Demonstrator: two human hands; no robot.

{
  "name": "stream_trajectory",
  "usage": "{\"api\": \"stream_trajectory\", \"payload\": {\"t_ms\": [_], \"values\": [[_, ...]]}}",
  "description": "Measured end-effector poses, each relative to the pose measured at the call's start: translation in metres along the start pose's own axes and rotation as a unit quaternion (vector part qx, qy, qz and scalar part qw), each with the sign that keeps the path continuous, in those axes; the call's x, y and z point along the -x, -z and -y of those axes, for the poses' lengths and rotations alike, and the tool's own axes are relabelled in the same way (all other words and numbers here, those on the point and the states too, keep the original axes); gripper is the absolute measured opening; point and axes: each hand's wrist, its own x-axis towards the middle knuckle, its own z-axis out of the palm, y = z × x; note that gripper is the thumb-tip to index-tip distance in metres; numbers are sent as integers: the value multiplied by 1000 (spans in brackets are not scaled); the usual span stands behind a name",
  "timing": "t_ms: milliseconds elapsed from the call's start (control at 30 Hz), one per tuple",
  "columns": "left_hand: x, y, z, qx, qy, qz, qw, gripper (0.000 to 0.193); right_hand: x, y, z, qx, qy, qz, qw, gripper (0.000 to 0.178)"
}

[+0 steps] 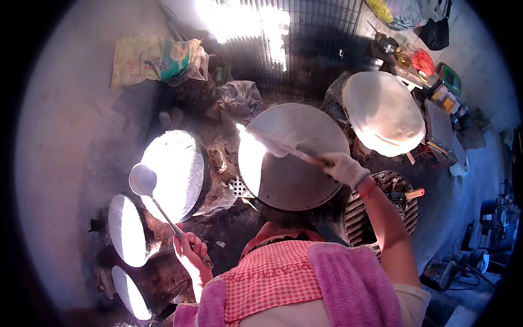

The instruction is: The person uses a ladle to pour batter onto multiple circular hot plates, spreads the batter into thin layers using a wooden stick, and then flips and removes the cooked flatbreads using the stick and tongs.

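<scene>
Central griddle (305, 185): the widest disc, mid-frame; glare whitens its left side, and we judge this could mask patches there.
Pale stack (384, 111): a thick, rounded mass at upper right; we suspect a wide rightward swing could nudge it askew.
Left griddle (180, 163): brightly lit, left of centre.
Ribbed drum (357, 218): right of centre, partly behind the right forearm (384, 223); it may obstruct a backward pull.
Grey plastic bag (239, 98): crumpled beyond the central griddle's upper-left rim; an overshooting blade might snag it.
Long blade (280, 147): slants across the central griddle, blurred; we cannot tell whether they touch.
Ladle (143, 180): bowl overlapping the left griddle in view; tilting could spill any contents, which we cannot see.
Right hand (346, 170): gloved, closed around the long blade's handle.
Left hand (190, 249): bare, fingers curled around the ladle's handle.
Red handle (415, 193): juts over the drum's rim, where a sleeve or cloth could catch.
</scene>
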Motion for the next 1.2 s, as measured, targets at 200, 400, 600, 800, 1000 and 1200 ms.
{"api": "stream_trajectory", "payload": {"t_ms": [200,400,600,800,1000,1200], "values": [[-28,0,5,-21,15,19,999,38,15,23,-40,-129,-138,-116,975,33],[-57,4,10,-17,50,40,998,38,5,-28,11,-48,-7,-2,999,37],[-76,21,14,-87,72,106,988,41,13,-4,-17,-169,-160,-102,967,36],[-90,43,41,-367,19,168,915,52,35,-43,10,-47,18,-3,999,38],[-41,12,33,-503,-137,234,821,60,87,-15,-33,-220,-204,-131,945,32],[-13,20,53,-549,-170,233,784,63,63,-72,-9,-149,-91,10,985,34]]}}
